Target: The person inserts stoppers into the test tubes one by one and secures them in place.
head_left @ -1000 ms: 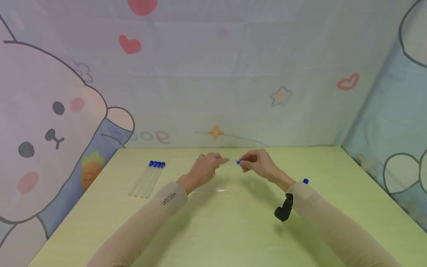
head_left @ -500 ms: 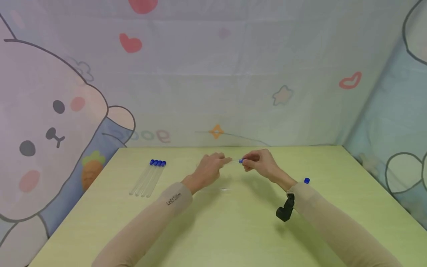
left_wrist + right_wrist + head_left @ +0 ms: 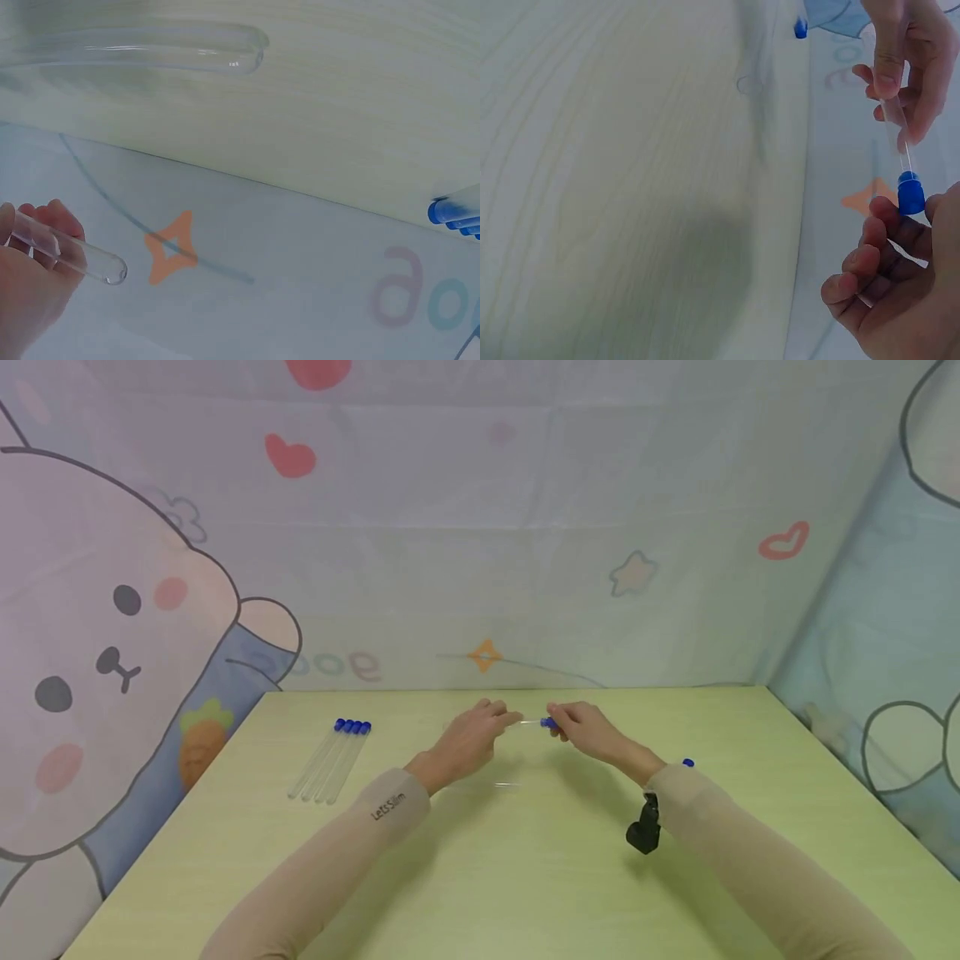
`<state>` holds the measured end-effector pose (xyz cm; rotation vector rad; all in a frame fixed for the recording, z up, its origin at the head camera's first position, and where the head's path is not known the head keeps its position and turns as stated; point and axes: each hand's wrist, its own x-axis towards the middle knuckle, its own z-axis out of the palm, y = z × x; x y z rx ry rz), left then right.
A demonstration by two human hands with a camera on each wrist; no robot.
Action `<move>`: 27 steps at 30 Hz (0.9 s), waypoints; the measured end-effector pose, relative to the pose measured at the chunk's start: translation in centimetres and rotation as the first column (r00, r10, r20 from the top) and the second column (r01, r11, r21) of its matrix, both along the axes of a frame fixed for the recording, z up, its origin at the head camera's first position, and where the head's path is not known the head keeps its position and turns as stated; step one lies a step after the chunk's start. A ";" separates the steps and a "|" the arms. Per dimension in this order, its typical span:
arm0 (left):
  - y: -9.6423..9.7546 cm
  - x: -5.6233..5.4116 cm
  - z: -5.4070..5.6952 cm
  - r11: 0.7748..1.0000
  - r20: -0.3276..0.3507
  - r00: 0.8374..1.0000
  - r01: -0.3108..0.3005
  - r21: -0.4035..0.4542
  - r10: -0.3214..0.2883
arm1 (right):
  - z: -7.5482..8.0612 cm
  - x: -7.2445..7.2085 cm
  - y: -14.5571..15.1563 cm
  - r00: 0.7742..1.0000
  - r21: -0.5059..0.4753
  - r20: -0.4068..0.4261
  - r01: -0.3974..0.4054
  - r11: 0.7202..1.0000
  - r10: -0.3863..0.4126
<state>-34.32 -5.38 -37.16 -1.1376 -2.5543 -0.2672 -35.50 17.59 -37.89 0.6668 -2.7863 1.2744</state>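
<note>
My left hand (image 3: 467,737) holds a clear test tube (image 3: 898,135) between thumb and fingers, up off the table; its rounded end shows past the fingers in the left wrist view. On the tube's mouth sits a blue cap (image 3: 911,193). My right hand (image 3: 591,732) pinches that cap between thumb and index finger, the other fingers loosely curled. A second clear test tube (image 3: 180,51) lies on the table below my left hand, its open end out of sight. Beyond my right forearm a loose blue cap (image 3: 687,763) is partly hidden by the sleeve.
Several clear tubes with blue caps (image 3: 330,764) lie side by side at the left of the pale wooden table (image 3: 525,877). A printed cloth backdrop (image 3: 480,527) rises behind the table's far edge. A black wrist camera (image 3: 643,827) hangs under my right wrist.
The tube and the cap have come together, with the left hand shifting slightly right. My right fingers have turned about the cap.
</note>
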 end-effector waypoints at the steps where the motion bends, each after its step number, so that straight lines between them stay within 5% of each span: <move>1: 0.0 0.0 0.0 1.000 0.009 1.000 0.008 0.016 -0.008 | -0.1 0.0 -0.1 1.000 0.005 -0.005 0.001 1.000 -0.001; 11: 0.2 0.1 -0.5 0.998 0.086 0.996 0.001 0.069 -0.007 | -0.9 0.6 -1.5 0.986 -0.091 0.147 0.094 0.991 -0.080; 27: 1.7 1.1 0.3 0.994 0.054 0.998 -0.034 0.101 0.029 | -0.3 1.3 -1.6 0.981 -0.121 0.092 0.179 0.976 -0.169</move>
